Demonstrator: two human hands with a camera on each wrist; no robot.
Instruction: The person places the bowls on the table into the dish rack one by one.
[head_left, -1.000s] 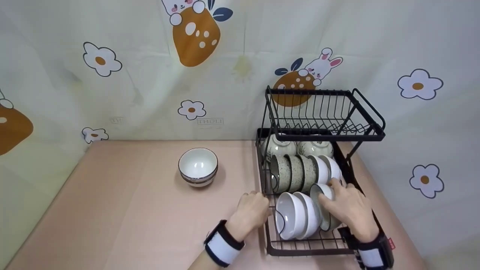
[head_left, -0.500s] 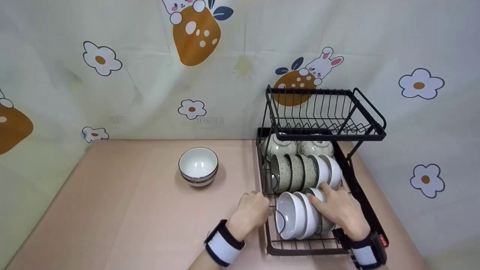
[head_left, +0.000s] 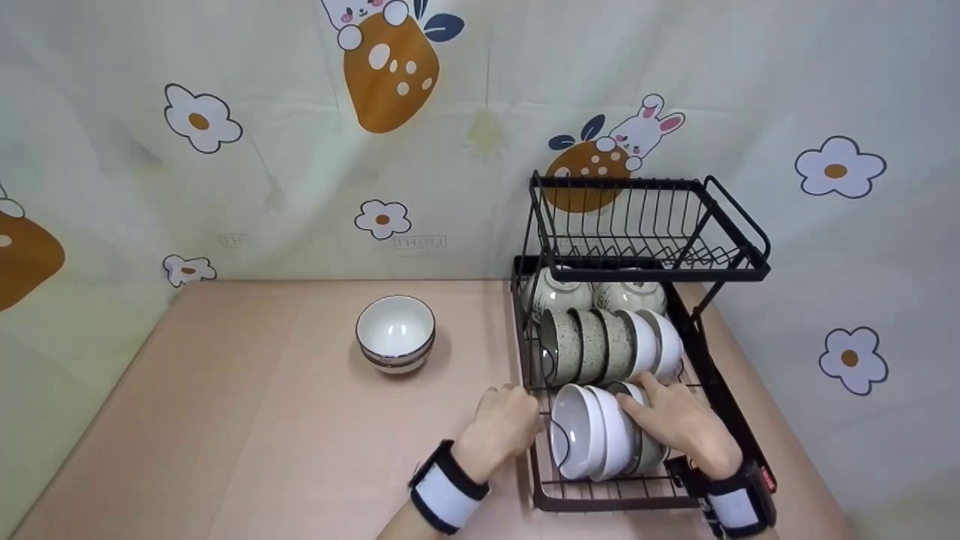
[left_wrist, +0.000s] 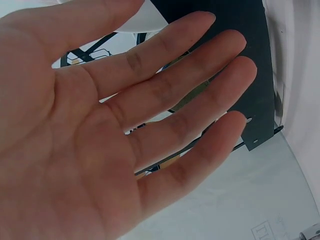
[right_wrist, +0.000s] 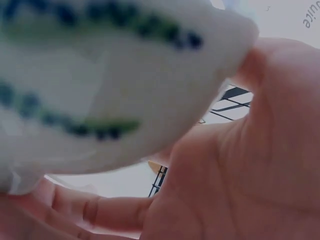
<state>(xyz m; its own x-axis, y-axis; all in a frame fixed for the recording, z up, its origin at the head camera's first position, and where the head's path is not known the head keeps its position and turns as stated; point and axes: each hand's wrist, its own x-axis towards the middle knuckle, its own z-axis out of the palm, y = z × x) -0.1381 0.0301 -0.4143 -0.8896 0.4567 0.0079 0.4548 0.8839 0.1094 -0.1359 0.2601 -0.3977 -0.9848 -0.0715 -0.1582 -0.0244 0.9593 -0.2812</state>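
We had our right hand [head_left: 679, 424] curled round the rearmost bowl [head_left: 646, 442] of the front row, fingers wrapped over its rim and back; it stood on edge in the lower tier of the black wire dish rack [head_left: 731, 409], touching the two white bowls [head_left: 589, 431] ahead of it. In the right-wrist view that bowl [right_wrist: 105, 85] filled the frame: glazed white ceramic, with a blurred blue-and-green band round its outside. As far as we could judge, it was seated or nearly so, though our fingers had not let go.

Our left hand [head_left: 501, 427] rested at the rack's left edge, fingers straight and slightly apart (the left-wrist view showed the open palm [left_wrist: 100, 140] in front of the dark wires), gripping nothing.

Behind the front row stood a second row of speckled grey-green bowls [head_left: 589, 345] and smooth white ones, all round and deep, with two more pale bowls at the back. The upper tier [head_left: 645, 225] held nothing we could see. What seemed left were the stacked white bowls [head_left: 395, 334], dark-rimmed, standing well apart on the smooth pink table [head_left: 247, 420].
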